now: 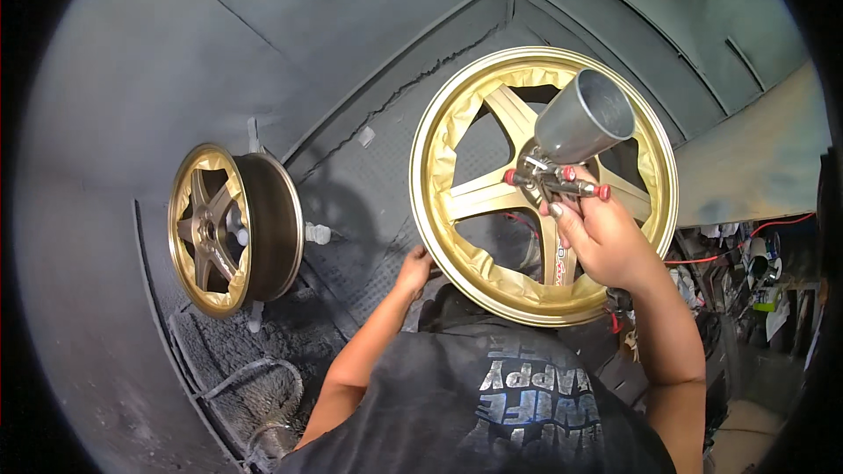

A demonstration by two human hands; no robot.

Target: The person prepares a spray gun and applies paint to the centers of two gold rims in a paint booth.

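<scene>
A gold five-spoke wheel rim (426, 193) with crinkled masking along its inside lip fills the centre right. My right hand (590, 233) is closed around a metal spray gun (540, 180) with red knobs and a grey cup (571, 127) on top, held over the rim's hub and lower spokes. My left hand (413, 270) is at the rim's lower-left edge; its fingers are mostly hidden behind the rim, so I cannot tell whether they grip it.
A second gold rim (272, 228) stands upright at left on a support (316, 233). Grey booth walls (132, 79) surround the area. A grey hose (250, 369) lies at lower left. A cluttered shelf (773, 294) and a red hose (781, 221) are at right.
</scene>
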